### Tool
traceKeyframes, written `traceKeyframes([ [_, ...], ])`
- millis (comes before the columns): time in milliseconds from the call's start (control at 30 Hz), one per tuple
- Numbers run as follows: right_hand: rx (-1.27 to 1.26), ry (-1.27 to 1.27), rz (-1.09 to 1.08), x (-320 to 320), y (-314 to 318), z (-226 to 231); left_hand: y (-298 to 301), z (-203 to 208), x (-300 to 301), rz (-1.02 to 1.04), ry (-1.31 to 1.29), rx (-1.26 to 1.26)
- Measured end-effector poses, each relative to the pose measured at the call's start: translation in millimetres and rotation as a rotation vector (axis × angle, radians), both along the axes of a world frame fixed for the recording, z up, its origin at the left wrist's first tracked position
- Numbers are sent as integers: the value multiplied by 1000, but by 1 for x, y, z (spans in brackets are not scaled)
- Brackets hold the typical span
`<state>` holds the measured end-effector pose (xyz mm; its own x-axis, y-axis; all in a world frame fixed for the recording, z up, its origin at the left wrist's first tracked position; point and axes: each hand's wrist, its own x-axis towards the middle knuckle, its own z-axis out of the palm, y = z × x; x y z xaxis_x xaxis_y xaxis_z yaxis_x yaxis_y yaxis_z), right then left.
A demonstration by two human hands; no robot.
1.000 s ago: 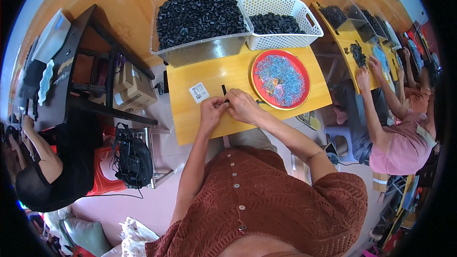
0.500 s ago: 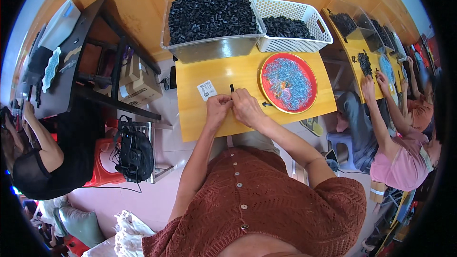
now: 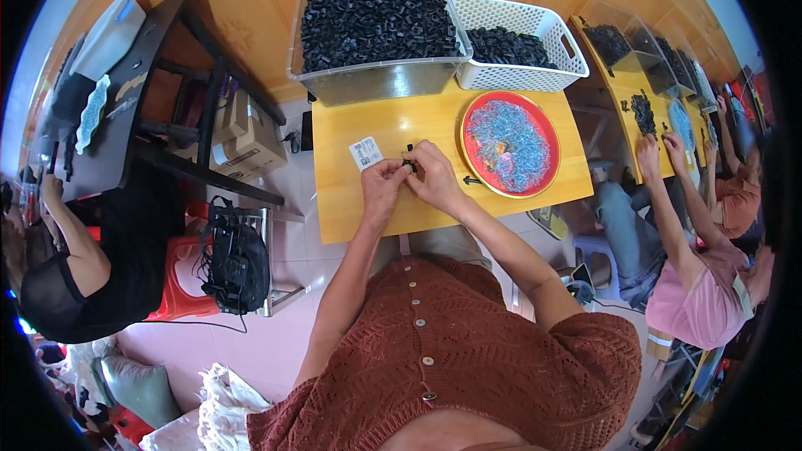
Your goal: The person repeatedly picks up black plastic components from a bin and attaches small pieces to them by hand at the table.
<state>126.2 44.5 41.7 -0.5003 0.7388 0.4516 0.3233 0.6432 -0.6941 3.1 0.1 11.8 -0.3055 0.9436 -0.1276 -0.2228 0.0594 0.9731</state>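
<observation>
The left hand [image 3: 383, 184] and right hand [image 3: 434, 177] are still pinching one small black part [image 3: 408, 166] between closed fingertips, unmoved over the yellow table [image 3: 351, 200] beside the red plate [image 3: 551, 129].

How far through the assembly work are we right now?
Done: one small black piece lies beside the red plate. In hand: left hand and right hand pinch a small black part. Left: the clear bin heaped with black parts.
</observation>
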Motion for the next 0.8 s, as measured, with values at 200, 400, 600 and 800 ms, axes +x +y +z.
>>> traceKeyframes([
  [200, 54, 51, 8, -4, 1, -1, 2, -3, -1, 47, -32, -9],
  [400, 150, -53, 7, -5, -2, 7, 2, 4, -2, 63, -73, -34],
  [600, 177, -99, 9, -5, -7, 6, 1, 2, -4, 53, -106, -37],
  [800, 247, -66, -73, 6, 7, 18, -2, 27, -6, -43, -197, -64],
])
